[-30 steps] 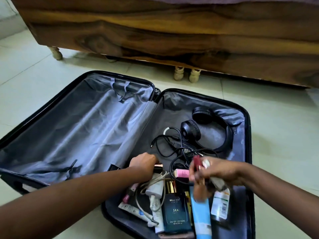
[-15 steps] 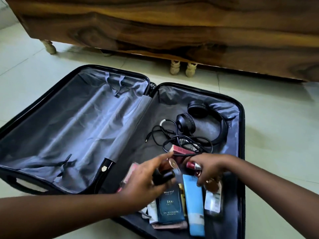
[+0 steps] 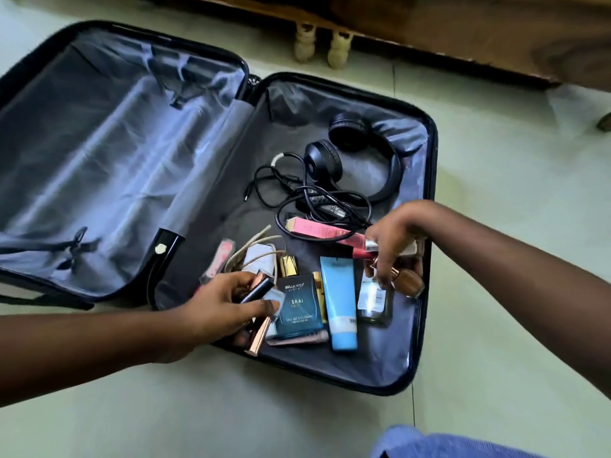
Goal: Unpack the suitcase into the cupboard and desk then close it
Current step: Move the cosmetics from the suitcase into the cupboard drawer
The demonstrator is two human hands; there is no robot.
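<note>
Head view: compared with half a second ago, the left hand (image 3: 224,304) has drawn back toward 7 o'clock and now sits at the suitcase's near rim, fingers curled around a dark lipstick tube (image 3: 257,290) and a rose-gold tube (image 3: 258,337). The right hand (image 3: 391,241) has shifted toward 3 o'clock; its fingers pinch a red lip-gloss tube (image 3: 358,251) and curl toward a round copper-lidded jar (image 3: 410,281).

The black suitcase (image 3: 429,153) lies open flat on the pale tiled floor (image 3: 512,226), grey lining creased. Its left half holds nothing visible. The right half holds black headphones (image 3: 350,127) at 12 o'clock, tangled black cables (image 3: 317,196), a pink box (image 3: 317,230), a blue cologne box (image 3: 299,305), a light-blue tube (image 3: 340,302) and a clear bottle (image 3: 373,300).
</note>
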